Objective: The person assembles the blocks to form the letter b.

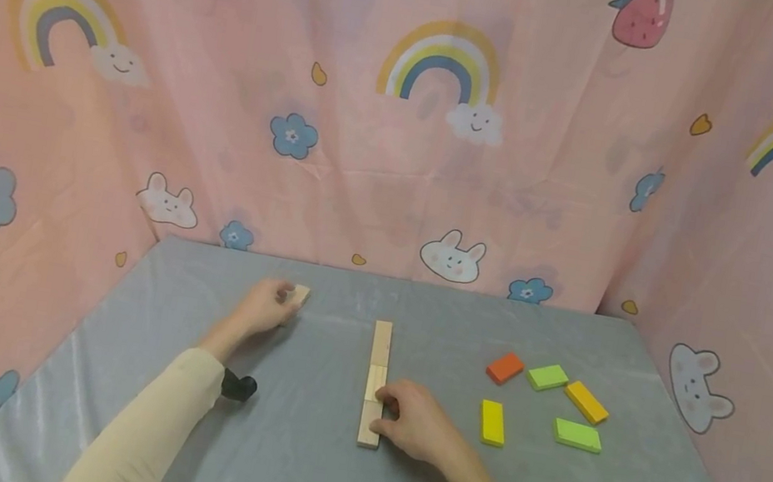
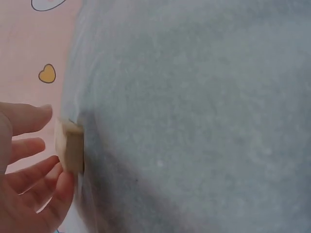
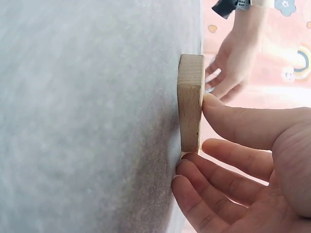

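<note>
A row of plain wooden blocks (image 1: 381,345) lies end to end at mid-table, running away from the person. The right hand (image 1: 414,421) is at the nearer part of this row, its thumb and a fingertip touching the right side. In the right wrist view, the thumb meets the top edge of a wooden block (image 3: 190,114) while loosely bent fingers lie beside its lower end. Farther back on the left, the left hand (image 1: 266,306) is at a single wooden block (image 2: 71,148). Fingertips touch that block's lower end in the left wrist view; the thumb tip shows apart from it.
Right of the row lie an orange-red block (image 1: 505,368), a yellow block (image 1: 492,423), an orange block (image 1: 586,401) and two green blocks (image 1: 548,377). A grey cloth (image 1: 305,464) covers the table. Pink printed curtains (image 1: 395,183) border its back and sides.
</note>
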Demonstrator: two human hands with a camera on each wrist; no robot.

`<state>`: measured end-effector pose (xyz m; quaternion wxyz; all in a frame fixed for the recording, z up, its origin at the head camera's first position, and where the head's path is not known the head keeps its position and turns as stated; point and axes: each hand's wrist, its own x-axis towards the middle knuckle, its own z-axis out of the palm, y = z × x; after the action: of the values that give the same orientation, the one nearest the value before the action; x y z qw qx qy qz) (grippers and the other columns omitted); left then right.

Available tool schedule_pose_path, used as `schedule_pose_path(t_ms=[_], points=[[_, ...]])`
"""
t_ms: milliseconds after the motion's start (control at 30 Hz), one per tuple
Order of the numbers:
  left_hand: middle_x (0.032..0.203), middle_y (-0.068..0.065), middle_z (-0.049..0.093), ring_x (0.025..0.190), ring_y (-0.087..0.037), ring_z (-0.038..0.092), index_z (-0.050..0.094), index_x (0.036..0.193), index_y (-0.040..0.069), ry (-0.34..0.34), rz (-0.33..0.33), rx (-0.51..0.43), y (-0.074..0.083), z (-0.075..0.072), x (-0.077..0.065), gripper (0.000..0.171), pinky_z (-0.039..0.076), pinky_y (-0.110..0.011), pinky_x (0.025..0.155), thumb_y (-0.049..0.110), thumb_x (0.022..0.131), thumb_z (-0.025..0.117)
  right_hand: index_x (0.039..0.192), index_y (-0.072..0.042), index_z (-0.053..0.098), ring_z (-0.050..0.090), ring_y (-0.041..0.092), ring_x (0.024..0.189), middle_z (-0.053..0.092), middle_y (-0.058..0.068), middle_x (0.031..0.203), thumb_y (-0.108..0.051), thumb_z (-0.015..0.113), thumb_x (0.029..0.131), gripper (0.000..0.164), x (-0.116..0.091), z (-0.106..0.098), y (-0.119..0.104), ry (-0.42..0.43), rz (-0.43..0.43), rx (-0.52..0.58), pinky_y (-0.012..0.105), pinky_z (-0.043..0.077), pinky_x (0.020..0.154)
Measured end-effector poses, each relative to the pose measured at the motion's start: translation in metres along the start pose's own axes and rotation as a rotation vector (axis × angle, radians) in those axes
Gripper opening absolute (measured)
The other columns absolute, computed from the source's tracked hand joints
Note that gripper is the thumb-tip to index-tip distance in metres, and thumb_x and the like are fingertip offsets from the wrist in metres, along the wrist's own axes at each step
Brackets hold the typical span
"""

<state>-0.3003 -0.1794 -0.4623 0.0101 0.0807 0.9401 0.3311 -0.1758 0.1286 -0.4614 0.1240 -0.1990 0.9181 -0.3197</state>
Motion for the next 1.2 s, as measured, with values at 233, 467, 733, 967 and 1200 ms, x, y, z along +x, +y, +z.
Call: schedule_pose_path(t_ms=[233, 467, 733, 967, 1200], points=[[0.143, -0.031, 0.052, 0.136, -0.048, 0.046, 0.052, 0.139, -0.013, -0.072, -0.011, -0.020, 0.002, 0.000, 0.001, 0.059, 0.037, -0.059, 0.112, 0.018, 0.093, 0.073, 0.116, -0.002, 0.071, 0.056, 0.017, 0.088, 0.064, 0.002, 0.098, -0.014, 0.084, 0.084, 0.036, -0.001, 0.000, -0.001, 0.005, 0.000, 0.010, 0.042, 0.052, 0.080], [0.150, -0.031, 0.044, 0.142, -0.047, 0.037, 0.044, 0.146, -0.012, -0.139, 0.005, -0.007, -0.010, 0.002, 0.002, 0.080, 0.031, -0.059, 0.116, 0.023, 0.085, 0.083, 0.116, -0.002, 0.071, 0.056, 0.017, 0.088, 0.063, 0.001, 0.097, -0.015, 0.083, 0.085, 0.036, -0.001, 0.001, 0.000, -0.002, -0.004, 0.007, 0.040, 0.051, 0.079], [0.153, -0.030, 0.041, 0.143, -0.047, 0.035, 0.040, 0.150, -0.009, -0.157, -0.026, -0.033, -0.014, 0.003, 0.003, 0.087, 0.028, -0.059, 0.117, 0.026, 0.084, 0.084, 0.115, -0.002, 0.071, 0.054, 0.018, 0.087, 0.062, 0.000, 0.096, -0.016, 0.083, 0.085, 0.035, -0.001, 0.003, 0.000, -0.009, -0.009, 0.011, 0.038, 0.049, 0.077], [0.152, -0.031, 0.040, 0.138, -0.046, 0.042, 0.041, 0.149, -0.009, -0.151, -0.024, 0.028, -0.006, 0.005, 0.007, 0.087, 0.034, -0.060, 0.114, 0.033, 0.084, 0.082, 0.115, -0.001, 0.071, 0.056, 0.017, 0.088, 0.064, 0.001, 0.098, -0.015, 0.083, 0.085, 0.036, -0.001, 0.001, 0.000, -0.001, -0.005, 0.004, 0.040, 0.051, 0.079], [0.150, -0.030, 0.041, 0.138, -0.046, 0.041, 0.044, 0.147, -0.010, -0.165, 0.003, 0.049, 0.011, 0.008, 0.013, 0.085, 0.034, -0.060, 0.113, 0.033, 0.084, 0.082, 0.117, -0.002, 0.071, 0.056, 0.017, 0.089, 0.064, 0.001, 0.099, -0.015, 0.083, 0.085, 0.036, -0.002, 0.001, 0.000, -0.007, 0.010, 0.010, 0.041, 0.052, 0.082]])
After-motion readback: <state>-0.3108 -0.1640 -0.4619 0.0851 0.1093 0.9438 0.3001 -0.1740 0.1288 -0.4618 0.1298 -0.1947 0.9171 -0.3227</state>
